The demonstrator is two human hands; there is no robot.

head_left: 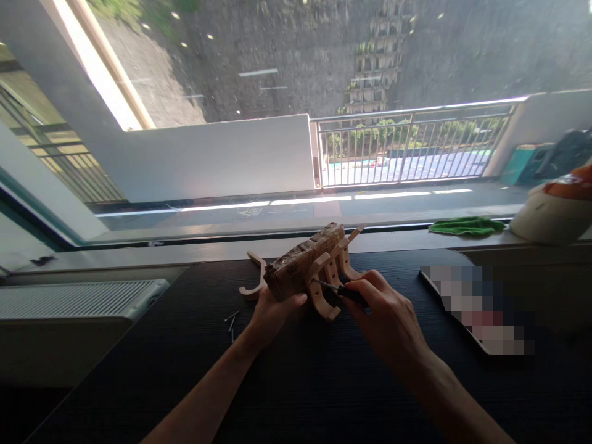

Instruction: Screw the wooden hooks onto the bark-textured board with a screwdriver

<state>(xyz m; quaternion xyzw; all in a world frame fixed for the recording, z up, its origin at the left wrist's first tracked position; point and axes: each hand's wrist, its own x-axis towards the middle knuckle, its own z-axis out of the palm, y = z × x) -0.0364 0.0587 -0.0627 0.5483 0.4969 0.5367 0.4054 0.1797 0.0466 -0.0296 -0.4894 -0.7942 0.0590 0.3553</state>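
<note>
A rough wooden block with pale curved wooden hooks fixed along its side lies tilted on the dark table. My left hand grips the near end of the block from below. My right hand is closed round the black handle of a small screwdriver, whose metal tip points left at one of the hooks. Another loose curved hook rests on the table just left of the block.
A few loose screws lie on the table left of my left wrist. A blurred flat object sits at the right. A green cloth and a white rounded object rest on the window sill. A radiator is at left.
</note>
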